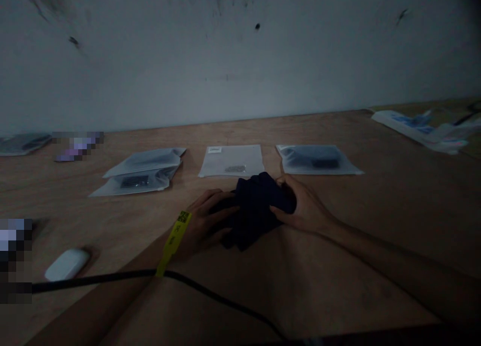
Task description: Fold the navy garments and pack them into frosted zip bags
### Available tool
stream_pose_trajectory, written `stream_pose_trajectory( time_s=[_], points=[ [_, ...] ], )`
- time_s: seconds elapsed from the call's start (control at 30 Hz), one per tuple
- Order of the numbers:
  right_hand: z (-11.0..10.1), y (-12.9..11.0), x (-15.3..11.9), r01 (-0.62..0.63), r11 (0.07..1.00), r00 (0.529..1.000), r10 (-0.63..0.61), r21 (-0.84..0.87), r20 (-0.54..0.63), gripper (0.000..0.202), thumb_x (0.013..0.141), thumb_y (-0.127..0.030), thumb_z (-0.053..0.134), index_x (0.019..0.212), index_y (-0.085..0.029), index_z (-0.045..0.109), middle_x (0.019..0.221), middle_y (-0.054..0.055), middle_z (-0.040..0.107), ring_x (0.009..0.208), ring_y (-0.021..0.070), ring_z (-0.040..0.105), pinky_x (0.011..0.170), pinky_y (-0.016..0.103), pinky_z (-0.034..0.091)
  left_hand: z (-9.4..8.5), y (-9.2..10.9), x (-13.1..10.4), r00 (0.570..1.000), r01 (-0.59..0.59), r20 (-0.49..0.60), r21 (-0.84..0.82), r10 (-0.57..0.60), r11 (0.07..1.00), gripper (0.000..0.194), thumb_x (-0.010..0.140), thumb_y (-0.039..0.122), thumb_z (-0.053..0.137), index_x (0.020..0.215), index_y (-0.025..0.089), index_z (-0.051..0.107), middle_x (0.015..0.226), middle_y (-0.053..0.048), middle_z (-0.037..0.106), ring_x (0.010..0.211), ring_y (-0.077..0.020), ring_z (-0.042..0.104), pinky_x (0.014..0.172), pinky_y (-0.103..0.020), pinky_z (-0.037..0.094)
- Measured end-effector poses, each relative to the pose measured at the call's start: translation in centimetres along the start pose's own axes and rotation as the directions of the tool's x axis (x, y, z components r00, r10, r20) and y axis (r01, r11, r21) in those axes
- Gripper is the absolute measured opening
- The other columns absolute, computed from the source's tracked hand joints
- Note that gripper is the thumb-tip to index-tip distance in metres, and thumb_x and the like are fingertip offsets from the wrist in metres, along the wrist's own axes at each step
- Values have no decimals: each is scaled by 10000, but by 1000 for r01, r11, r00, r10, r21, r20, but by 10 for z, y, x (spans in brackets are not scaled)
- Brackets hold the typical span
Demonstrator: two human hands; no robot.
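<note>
Closest to the lens, black cable (93,279) running from eight o'clock round to six, across the view of the left forearm. At the centre, on the wooden tabletop (394,201), dark blue cloth (255,211), bunched into a loose lump. Seemingly mid-handling: gathered between both hands, yet not flat, not neatly folded and without any wrapping; of anything further done to it, no sign. Around it, at ten and two o'clock, left pouch (137,181) and right pouch (319,160), both translucent and already with something dark inside; sealed or not, hard to tell. At eleven, middle pouch (233,158), pale and flat, contents not visible. On the cloth's three o'clock side, right hand (306,206), curled firmly round the edge, thumb near, fingers mostly hidden behind. At nine, left hand (208,213), palm down, fingers spread and touching the cloth; pinching or merely resting, cannot tell. Forearms angled in from seven and four o'clock, with yellow band (175,243) round the left wrist. Farther out, white case (67,265) toward half past eight and crumpled clear plastic (424,130) at two, well beyond the right pouch.
</note>
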State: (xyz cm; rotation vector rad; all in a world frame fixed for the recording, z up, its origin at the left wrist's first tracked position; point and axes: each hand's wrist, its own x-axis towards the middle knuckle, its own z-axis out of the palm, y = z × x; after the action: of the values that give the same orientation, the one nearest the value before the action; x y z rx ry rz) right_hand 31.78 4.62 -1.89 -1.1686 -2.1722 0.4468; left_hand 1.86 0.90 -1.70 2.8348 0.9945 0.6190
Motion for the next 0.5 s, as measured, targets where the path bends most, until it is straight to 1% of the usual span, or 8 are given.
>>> stream_pose_trajectory(
  time_s=[0.07, 0.13, 0.2, 0.3, 0.37, 0.5],
  points=[
    [1, -2, 0, -7, 997, 998, 12, 77, -59, 314, 715, -283, 670, 939, -229, 456, 815, -25, 546, 677, 148, 541, 617, 270, 420, 0, 3, 0, 1000, 17, 10, -6, -17, 1000, 474, 972, 343, 568, 1430, 246, 502, 1464, -124, 442, 1308, -313, 427, 1063, -508, 466],
    [3, -3, 0, -4, 994, 990, 20, 112, -142, 297, 719, -234, 653, 955, -228, 472, 850, -13, 569, 729, 158, 576, 651, 274, 447, -1, 6, 1, 999, 31, 18, -38, -31, 999, 564, 965, 358, 584, 1493, 262, 410, 1482, -129, 407, 1325, -309, 421, 1076, -506, 461],
    [4, -4, 0, 13, 995, 976, 9, 100, -216, 312, 727, -201, 642, 1002, -225, 496, 904, 7, 602, 802, 179, 609, 712, 296, 475, -2, 8, 2, 999, 49, 18, -86, -48, 995, 644, 950, 356, 610, 1527, 271, 339, 1505, -133, 361, 1357, -308, 399, 1088, -491, 460],
    [5, -5, -1, 72, 997, 956, -62, 24, -286, 317, 749, -166, 628, 1044, -217, 524, 954, 33, 620, 863, 198, 619, 769, 329, 497, -3, 10, 3, 997, 73, 5, -155, -73, 985, 716, 921, 318, 652, 1540, 280, 295, 1536, -132, 296, 1395, -307, 368, 1105, -466, 458],
    [5, -7, -3, 146, 989, 945, -144, -15, -292, 316, 775, -151, 617, 1075, -211, 537, 990, 54, 623, 911, 211, 618, 802, 349, 508, -3, 10, 2, 997, 69, -20, -196, -74, 978, 766, 906, 293, 670, 1551, 292, 257, 1549, -131, 263, 1403, -309, 364, 1101, -461, 466],
    [4, -13, -8, 364, 931, 906, -353, 4, -231, 394, 828, -182, 624, 1212, -193, 536, 1112, 110, 611, 1049, 248, 607, 878, 398, 525, -1, 10, 0, 995, 43, -80, -230, -63, 972, 828, 906, 287, 675, 1567, 333, 178, 1568, -136, 201, 1411, -324, 351, 1063, -477, 500]
  ],
)
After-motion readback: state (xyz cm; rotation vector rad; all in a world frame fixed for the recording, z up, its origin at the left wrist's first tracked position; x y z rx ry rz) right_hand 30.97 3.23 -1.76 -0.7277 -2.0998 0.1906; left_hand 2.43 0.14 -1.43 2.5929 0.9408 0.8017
